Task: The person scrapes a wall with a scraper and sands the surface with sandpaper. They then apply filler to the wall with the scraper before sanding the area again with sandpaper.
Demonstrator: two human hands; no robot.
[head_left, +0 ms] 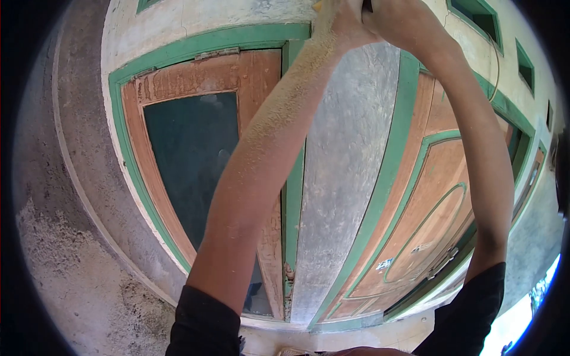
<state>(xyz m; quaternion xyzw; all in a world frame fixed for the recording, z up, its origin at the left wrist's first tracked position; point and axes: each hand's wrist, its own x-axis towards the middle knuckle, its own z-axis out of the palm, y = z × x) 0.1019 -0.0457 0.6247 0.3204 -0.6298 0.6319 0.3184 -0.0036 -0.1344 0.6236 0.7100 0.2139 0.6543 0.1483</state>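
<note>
Both arms reach up to the top edge of the view, where the hands meet in front of the upper wall. My left hand [347, 26] is partly cut off by that edge, and its fingers are hidden. Pale yellowish dust coats the left forearm. Right beside it, my right hand [404, 24] is curled, with its fingers partly out of view. A small dark bit [367, 5] shows between the hands, and a small yellow-orange bit [318, 6] sticks out left of my left hand. What either belongs to cannot be made out.
Below the hands stands a grey panel [344, 166] between green frame posts. A brown wooden window [190, 154] with dark glass is on the left, a wooden door [427, 237] with green trim on the right. A thin cable [497, 68] hangs at upper right.
</note>
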